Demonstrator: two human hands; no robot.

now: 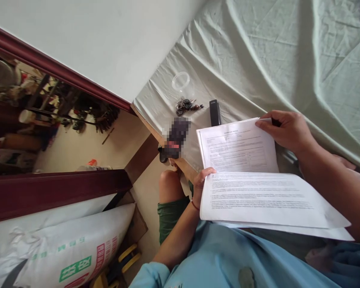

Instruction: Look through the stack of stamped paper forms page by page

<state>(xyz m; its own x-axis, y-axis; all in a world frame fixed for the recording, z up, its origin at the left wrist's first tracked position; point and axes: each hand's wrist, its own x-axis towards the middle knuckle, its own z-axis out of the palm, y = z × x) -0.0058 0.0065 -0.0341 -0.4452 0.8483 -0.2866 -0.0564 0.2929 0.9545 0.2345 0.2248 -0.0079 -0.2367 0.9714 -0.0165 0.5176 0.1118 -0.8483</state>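
While the person sits at the edge of a bed covered with a pale green sheet (288, 52), the left hand (201, 182) is closed on the left edge of a stack of printed papers (264, 200), thumb on top and fingers underneath. The right hand (285, 130) pinches the far corner of the top sheet (238, 146), which is lifted and folded back toward twelve o'clock. Both pages carry dense printed text with a centred heading, too small and blurred to read. A thin red band circles the left wrist.

On the sheet at about eleven o'clock from the papers lie a bunch of keys (187, 106), a clear plastic ring (181, 81) just beyond them, and a dark narrow object (215, 113) standing just beside the lifted page. A pixelated dark item (175, 138) rests at the bed's wooden edge, at nine o'clock from the lifted page.

Down at seven o'clock, a white woven sack (72, 248) bears green and red printing; pale green letters and a green block with white characters show, but I cannot make them out.
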